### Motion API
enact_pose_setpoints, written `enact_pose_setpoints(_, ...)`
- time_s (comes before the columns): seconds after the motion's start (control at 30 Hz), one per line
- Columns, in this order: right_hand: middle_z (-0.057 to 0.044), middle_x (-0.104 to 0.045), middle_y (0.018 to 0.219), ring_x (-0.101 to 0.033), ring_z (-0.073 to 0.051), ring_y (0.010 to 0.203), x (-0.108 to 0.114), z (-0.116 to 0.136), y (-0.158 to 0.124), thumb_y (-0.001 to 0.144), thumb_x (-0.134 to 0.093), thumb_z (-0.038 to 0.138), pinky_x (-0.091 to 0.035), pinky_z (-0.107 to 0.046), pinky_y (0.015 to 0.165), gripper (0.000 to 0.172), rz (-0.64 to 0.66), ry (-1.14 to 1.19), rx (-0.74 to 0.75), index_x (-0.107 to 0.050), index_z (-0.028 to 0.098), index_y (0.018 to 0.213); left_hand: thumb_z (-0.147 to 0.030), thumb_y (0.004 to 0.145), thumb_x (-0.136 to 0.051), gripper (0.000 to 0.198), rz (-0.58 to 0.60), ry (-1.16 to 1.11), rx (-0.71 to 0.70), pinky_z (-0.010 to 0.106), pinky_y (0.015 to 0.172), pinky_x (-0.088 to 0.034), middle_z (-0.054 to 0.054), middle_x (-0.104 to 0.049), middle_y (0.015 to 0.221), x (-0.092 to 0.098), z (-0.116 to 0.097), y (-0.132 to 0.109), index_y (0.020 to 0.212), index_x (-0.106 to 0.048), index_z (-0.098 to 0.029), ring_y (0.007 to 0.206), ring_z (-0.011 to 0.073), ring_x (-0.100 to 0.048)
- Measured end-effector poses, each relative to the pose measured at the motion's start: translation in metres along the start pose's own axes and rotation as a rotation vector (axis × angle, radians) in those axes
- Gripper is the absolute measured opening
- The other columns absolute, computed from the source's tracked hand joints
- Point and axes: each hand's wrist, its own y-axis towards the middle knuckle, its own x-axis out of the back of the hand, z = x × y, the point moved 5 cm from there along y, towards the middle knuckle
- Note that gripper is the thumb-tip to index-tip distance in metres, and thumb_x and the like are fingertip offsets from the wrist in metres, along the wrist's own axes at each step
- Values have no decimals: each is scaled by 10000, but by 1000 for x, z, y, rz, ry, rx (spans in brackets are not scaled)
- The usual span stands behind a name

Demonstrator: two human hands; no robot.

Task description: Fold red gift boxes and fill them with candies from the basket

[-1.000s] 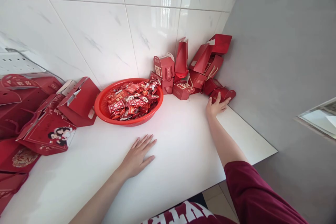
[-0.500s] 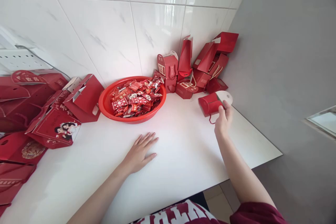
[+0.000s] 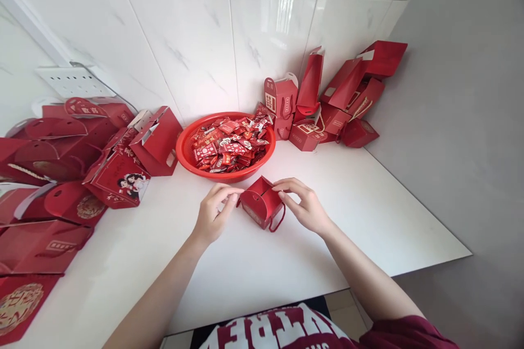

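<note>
A small red gift box (image 3: 254, 208) stands on the white table (image 3: 311, 262), its top flaps raised and its inside partly visible. A red cord handle hangs from its right side. My left hand (image 3: 213, 211) has its fingertips pinched at the box's left edge. On the opposite side, the thumb and index finger of my right hand (image 3: 306, 206) grip the right upper edge. Just behind the box is a red plastic basket (image 3: 223, 177) full of wrapped candies (image 3: 233, 142).
Several folded red gift boxes (image 3: 158, 142) crowd the left side of the table. Another group of red boxes (image 3: 339, 84) is piled against the tiled wall at back right. A power strip (image 3: 76, 80) with a cable sits at the left, and a grey panel (image 3: 450, 120) borders the right.
My right hand has brought the gift box from the right to the middle, in front of the basket. My left hand has risen from the table to the box. The view has shifted left.
</note>
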Motion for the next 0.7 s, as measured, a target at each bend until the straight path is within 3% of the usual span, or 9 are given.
enact_pose_setpoints(0.13, -86, -627, 1201, -614, -214, 1112, -18, 13, 13, 981, -513, 214, -524, -404, 968, 222, 121, -34, 98, -677, 261, 1123, -369, 1005, -458, 317, 174, -119, 113, 265, 744, -467, 17, -572, 796, -16, 9, -1, 1084, -724, -215, 772, 146, -583)
enact_pose_setpoints(0.23, -78, -649, 1177, -631, -203, 1093, -27, 15, 19, 996, -465, 195, -540, -392, 945, 256, 138, 1, 123, -676, 265, 1123, -400, 1012, -428, 424, 148, -166, 167, 262, 642, -427, -10, -444, 616, -14, 18, -7, 812, -725, -173, 602, 127, -490)
enact_pose_setpoints(0.3, -68, -675, 1144, -649, -199, 1060, -34, 10, 19, 1004, -433, 189, -555, -380, 904, 280, 118, 29, 96, -682, 266, 1104, -406, 1003, -448, 457, 127, -162, 178, 263, 616, -419, -5, -443, 599, -9, 22, -12, 682, -671, -168, 582, 125, -476)
enact_pose_setpoints(0.37, -61, -694, 1103, -663, -199, 1017, -40, 1, 16, 999, -433, 185, -566, -357, 829, 284, 70, 31, 33, -692, 262, 1084, -399, 972, -514, 379, 141, -125, 132, 273, 684, -464, 19, -523, 694, -6, 21, -16, 713, -671, -172, 671, 143, -542)
enact_pose_setpoints(0.43, -60, -703, 1075, -669, -201, 980, -47, -10, 11, 986, -458, 185, -563, -333, 753, 272, 44, 15, -46, -699, 256, 1091, -397, 920, -604, 229, 190, -67, 44, 320, 875, -497, 73, -606, 967, -6, 15, -20, 940, -705, -192, 942, 201, -604)
enact_pose_setpoints(0.53, -57, -715, 1056, -676, -197, 945, -53, -19, 5, 978, -479, 192, -554, -323, 733, 270, 80, 6, -120, -714, 253, 1096, -419, 852, -693, 520, 352, 15, -35, 430, 1140, -374, 109, -447, 1433, -14, 7, -26, 1329, -562, -259, 1359, 293, -406)
enact_pose_setpoints(0.6, -56, -720, 1076, -678, -195, 960, -53, -18, 4, 985, -490, 220, -555, -332, 784, 264, 150, 25, -111, -720, 257, 1111, -398, 868, -676, 613, 462, 33, -20, 447, 1190, -323, 88, -358, 1535, -20, 6, -29, 1431, -458, -289, 1445, 292, -305)
enact_pose_setpoints(0.7, -65, -695, 1209, -629, -222, 1124, -50, -11, 4, 991, -518, 292, -518, -390, 953, 264, 295, 11, -26, -712, 267, 1170, -258, 918, -579, 502, 496, 19, 29, 420, 1182, -354, 67, -427, 1504, -24, 8, -31, 1409, -478, -291, 1424, 250, -368)
